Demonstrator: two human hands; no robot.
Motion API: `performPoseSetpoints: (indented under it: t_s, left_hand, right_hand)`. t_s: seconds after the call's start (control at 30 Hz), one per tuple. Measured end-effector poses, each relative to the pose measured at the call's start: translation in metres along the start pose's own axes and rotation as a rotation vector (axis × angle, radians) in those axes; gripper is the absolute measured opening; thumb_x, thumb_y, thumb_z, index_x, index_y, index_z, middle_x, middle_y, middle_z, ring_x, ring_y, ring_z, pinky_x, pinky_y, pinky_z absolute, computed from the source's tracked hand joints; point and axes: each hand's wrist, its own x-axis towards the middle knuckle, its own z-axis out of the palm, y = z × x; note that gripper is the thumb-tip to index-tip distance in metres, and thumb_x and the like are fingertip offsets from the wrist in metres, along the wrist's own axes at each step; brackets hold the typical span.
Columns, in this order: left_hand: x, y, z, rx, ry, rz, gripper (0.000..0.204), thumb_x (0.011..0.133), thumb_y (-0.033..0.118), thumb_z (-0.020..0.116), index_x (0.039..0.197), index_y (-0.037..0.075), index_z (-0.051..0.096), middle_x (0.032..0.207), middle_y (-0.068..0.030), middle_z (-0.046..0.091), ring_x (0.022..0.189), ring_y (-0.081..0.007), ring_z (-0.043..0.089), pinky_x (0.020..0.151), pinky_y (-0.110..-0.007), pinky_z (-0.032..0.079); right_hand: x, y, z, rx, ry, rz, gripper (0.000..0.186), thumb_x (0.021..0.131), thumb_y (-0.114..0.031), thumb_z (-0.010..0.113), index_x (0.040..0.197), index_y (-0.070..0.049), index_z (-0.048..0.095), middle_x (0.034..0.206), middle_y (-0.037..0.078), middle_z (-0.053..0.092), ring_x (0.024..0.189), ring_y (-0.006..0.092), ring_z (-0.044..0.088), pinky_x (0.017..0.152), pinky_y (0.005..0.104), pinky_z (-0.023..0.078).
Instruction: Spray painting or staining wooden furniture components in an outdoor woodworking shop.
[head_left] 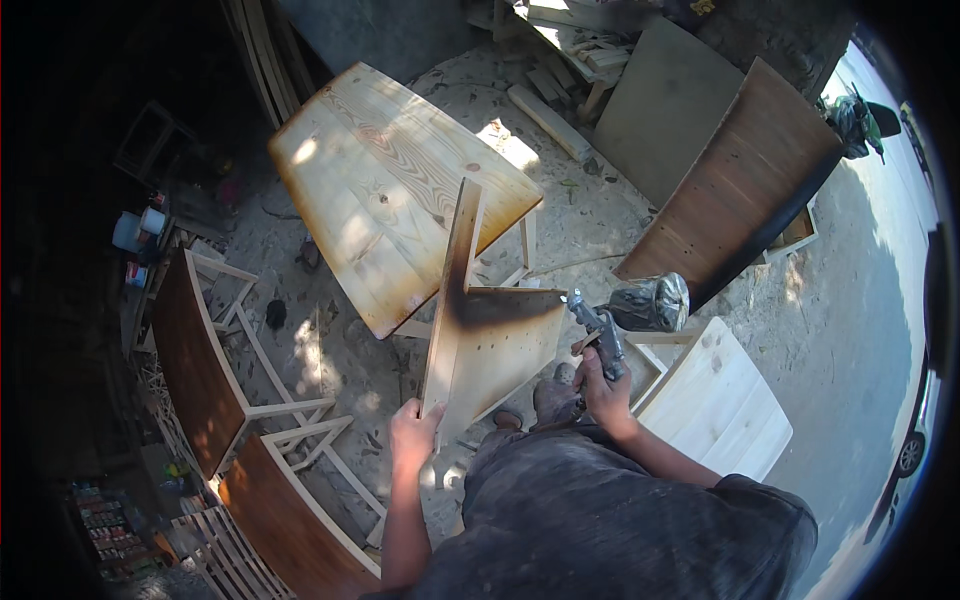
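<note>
My left hand [413, 428] grips the near edge of an L-shaped wooden piece [490, 345] made of two joined boards, held upright in front of me. Dark stain covers its upper part along the joint; the lower board is still pale. My right hand [600, 388] holds a spray gun [603, 335] with a stained metal cup [652, 303], its nozzle pointing left at the stained area of the piece.
A pale wooden tabletop [395, 180] stands just beyond. Brown stained panels [745, 185] lean at the right, stained tables [200, 360] lie on their sides at the left. An unfinished board [720, 400] sits beside my right arm. Scrap timber [575, 60] litters the dusty ground.
</note>
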Motion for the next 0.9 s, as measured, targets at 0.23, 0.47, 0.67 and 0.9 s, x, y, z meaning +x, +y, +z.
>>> performPoseSetpoints:
  t_s: [0.23,0.47,0.67,0.9]
  left_hand:
    - [0.037,0.147,-0.006,0.301,0.037,0.362,0.044,0.081,0.039,0.077,0.077,-0.002,0.063,0.075,-0.0204,0.066,0.072,-0.0380,0.065,0.066,-0.045,0.048]
    - [0.017,0.231,-0.013,0.403,0.075,0.736,0.031,0.085,0.032,0.071,0.081,0.002,0.069,0.083,-0.0170,0.069,0.082,-0.0369,0.068,0.074,-0.046,0.053]
    - [0.016,0.270,-0.064,0.428,0.259,0.798,0.033,0.085,0.035,0.073,0.089,0.002,0.073,0.081,-0.0150,0.068,0.079,-0.0375,0.066,0.072,-0.045,0.052]
    - [0.012,0.329,-0.160,0.414,0.451,0.768,0.027,0.080,0.027,0.081,0.087,0.001,0.074,0.069,-0.0125,0.067,0.065,-0.0243,0.064,0.065,-0.037,0.051]
  right_hand:
    - [0.069,-0.030,-0.077,-0.040,0.248,0.062,0.036,0.102,-0.036,0.062,0.103,0.001,0.065,0.060,0.004,0.056,0.046,0.0114,0.054,0.044,0.0261,0.043]
    - [0.171,-0.039,-0.178,-0.310,0.327,-0.028,0.031,0.101,-0.030,0.063,0.097,0.001,0.062,0.061,0.006,0.058,0.045,0.0133,0.055,0.041,0.0280,0.043]
    - [0.258,-0.097,-0.277,-0.590,0.363,-0.295,0.029,0.100,-0.027,0.062,0.096,0.002,0.065,0.069,0.006,0.060,0.050,0.0138,0.054,0.043,0.0304,0.043]
    - [0.285,-0.237,-0.327,-0.642,0.293,-0.365,0.027,0.101,-0.027,0.060,0.097,-0.001,0.066,0.073,0.003,0.062,0.049,0.0090,0.052,0.041,0.0261,0.041]
